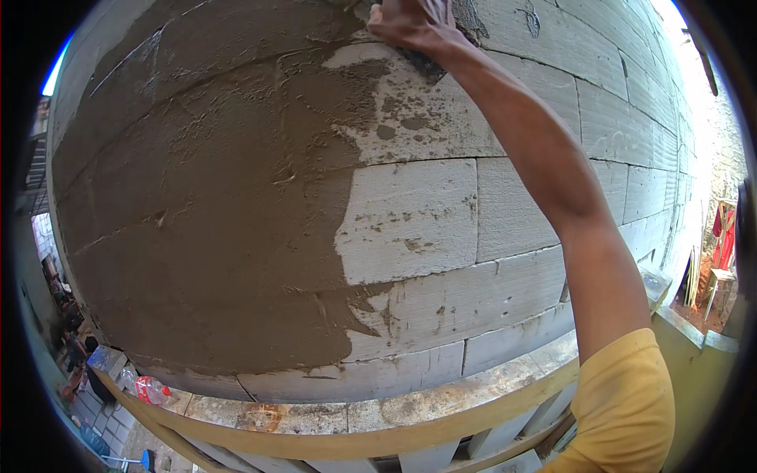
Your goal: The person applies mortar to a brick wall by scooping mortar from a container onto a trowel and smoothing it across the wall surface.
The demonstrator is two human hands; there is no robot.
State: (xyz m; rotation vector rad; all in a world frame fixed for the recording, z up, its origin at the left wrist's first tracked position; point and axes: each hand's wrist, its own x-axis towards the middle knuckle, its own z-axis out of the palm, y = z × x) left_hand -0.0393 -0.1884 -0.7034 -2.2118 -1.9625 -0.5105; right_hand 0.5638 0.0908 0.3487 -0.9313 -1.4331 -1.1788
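My right hand [410, 24] is raised to the top of the view, fingers curled down around a dark flat-bladed plastering tool [422, 61] whose edge lies against the pale grey block wall [552, 197]; the grip is closed on it, though the handle is hidden under my palm. My left hand is out of view, so I cannot tell its state. One arm only shows, bare from wrist to the yellow short sleeve [627, 402] at lower right. The wet brown mortar coat [213, 221] covers the left part of the wall; its right edge runs ragged and roughly vertical down the middle, with loose spatters [394, 126] on the bare blocks just beyond it. To the right of that edge the blocks are uncoated, and this bare area reaches to the far right end of the wall. The tool sits at the upper limit of the coat, touching the wall where mortar meets bare block. Below the wall a stained concrete ledge [410, 406] runs across, and one curved yellowish wooden rail [355, 443] crosses in front of it. At lower left, well below, I count one clear plastic bottle with a red label [150, 389].
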